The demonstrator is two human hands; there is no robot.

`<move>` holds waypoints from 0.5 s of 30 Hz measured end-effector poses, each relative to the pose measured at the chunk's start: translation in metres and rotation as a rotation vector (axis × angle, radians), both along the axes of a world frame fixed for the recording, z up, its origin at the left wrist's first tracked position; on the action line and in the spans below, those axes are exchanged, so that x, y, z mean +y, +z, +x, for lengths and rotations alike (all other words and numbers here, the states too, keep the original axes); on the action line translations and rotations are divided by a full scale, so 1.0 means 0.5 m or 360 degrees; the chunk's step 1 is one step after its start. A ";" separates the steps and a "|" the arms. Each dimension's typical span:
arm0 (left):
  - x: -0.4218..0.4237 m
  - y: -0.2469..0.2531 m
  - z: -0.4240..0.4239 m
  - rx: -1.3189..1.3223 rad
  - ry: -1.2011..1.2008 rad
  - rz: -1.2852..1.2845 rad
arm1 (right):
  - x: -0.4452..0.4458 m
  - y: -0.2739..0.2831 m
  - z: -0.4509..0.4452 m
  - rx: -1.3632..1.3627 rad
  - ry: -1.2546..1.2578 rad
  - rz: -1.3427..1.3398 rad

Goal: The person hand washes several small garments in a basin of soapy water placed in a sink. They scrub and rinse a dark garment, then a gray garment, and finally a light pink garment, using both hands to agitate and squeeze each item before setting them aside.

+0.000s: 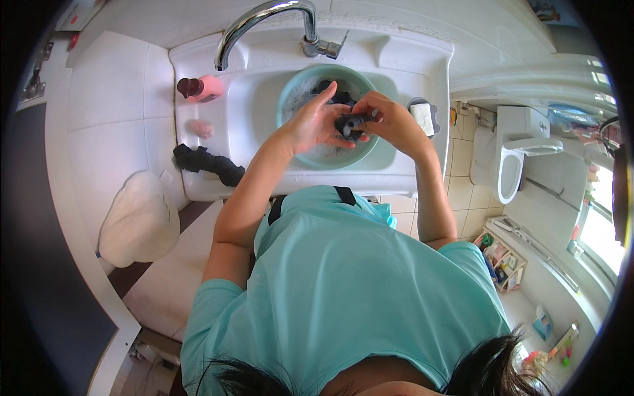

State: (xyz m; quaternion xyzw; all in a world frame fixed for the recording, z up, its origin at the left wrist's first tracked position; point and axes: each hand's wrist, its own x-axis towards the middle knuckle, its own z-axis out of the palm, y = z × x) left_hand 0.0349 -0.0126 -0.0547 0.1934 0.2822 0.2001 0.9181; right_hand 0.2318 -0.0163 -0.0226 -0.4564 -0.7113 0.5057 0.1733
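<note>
My left hand (319, 123) is spread, palm up, over a green plastic basin (292, 89) that stands in the white sink. A wet dark cloth (348, 127) with white suds lies against its fingers. From the right, my right hand (391, 121) pinches the same cloth between thumb and fingers. More dark fabric (324, 88) sits in the soapy water behind my hands. A bar of white soap (422, 119) rests on a dark soap dish (435, 112) at the right of the sink. A twisted black cloth (210, 164) lies on the sink's left front rim.
A chrome faucet (267, 10) arches over the back left of the sink. On the left ledge are a pink pump bottle (208, 88) and a small pink lump (202, 129). A wall stands close at the left; a toilet (510, 168) is farther right.
</note>
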 end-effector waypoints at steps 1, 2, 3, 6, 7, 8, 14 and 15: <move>0.008 -0.037 -0.014 0.0142 0.0015 0.0102 | 0.002 0.004 -0.003 0.0016 -0.0042 -0.0010; 0.011 -0.071 -0.020 0.0282 0.0027 0.0206 | 0.003 0.010 -0.006 0.0030 -0.0088 -0.0019; 0.004 -0.107 -0.018 0.0442 0.0156 0.0739 | 0.004 0.013 -0.009 0.0045 -0.0131 -0.0030; -0.018 -0.110 0.008 0.0655 0.0267 0.1479 | 0.008 0.015 -0.012 0.0848 -0.0178 -0.0283; -0.024 -0.086 0.018 0.0686 0.0259 0.1581 | 0.010 0.017 -0.009 0.0875 -0.0218 -0.0352; -0.025 -0.058 0.021 0.0596 0.0154 0.1337 | 0.012 0.020 -0.005 0.0902 -0.0257 -0.0421; -0.067 0.039 0.025 0.0603 0.0736 0.1415 | 0.003 0.012 -0.006 0.1305 -0.0326 -0.0573; -0.073 0.057 0.025 0.0715 0.0715 0.1479 | 0.000 0.015 -0.010 0.1388 -0.0321 -0.0594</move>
